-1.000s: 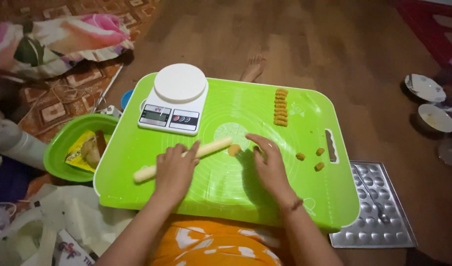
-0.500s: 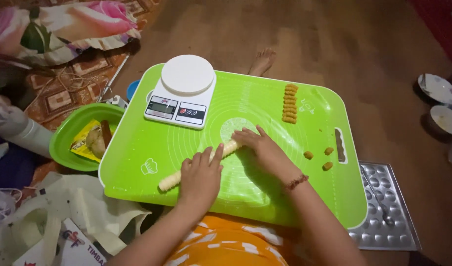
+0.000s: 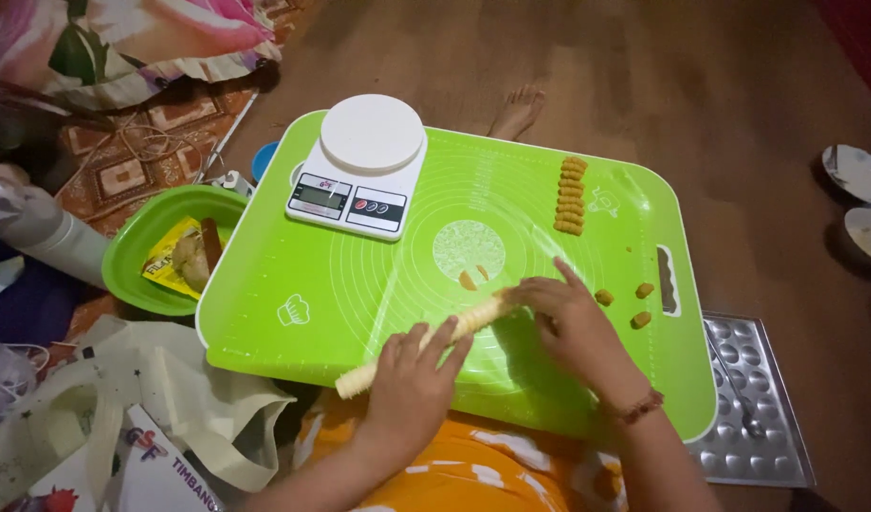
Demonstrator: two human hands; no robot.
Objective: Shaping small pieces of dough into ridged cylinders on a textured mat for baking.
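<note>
**A:** What lies to the left of the hands?

**B:** A green bowl (image 3: pixel 141 251) with a yellow packet inside sits well off to the left of the left hand (image 3: pixel 412 379). Above that hand, at the far edge of the lime-green silicone mat (image 3: pixel 293 275), stands a white kitchen scale (image 3: pixel 359 166).

**A:** And the hands themselves?

**B:** The left hand lies flat, fingers spread, pressing on a long pale rope of dough (image 3: pixel 426 343). The rope runs from below the left hand up to the right hand (image 3: pixel 568 322), whose loosely curled fingers rest on its upper end. Neither hand grips it.

**A:** Has anything changed?

**B:** A second ago both hands lay further up the rope; now the left has slid towards its near end, and the rope looks thinner and ridged. Rolling seems well along.

**A:** To the right?

**B:** Small cut dough pieces (image 3: pixel 623 303) lie just beside the right hand, a neat row of pieces (image 3: pixel 570 196) above it, and a dimpled metal tray (image 3: pixel 762 398) beyond.
</note>
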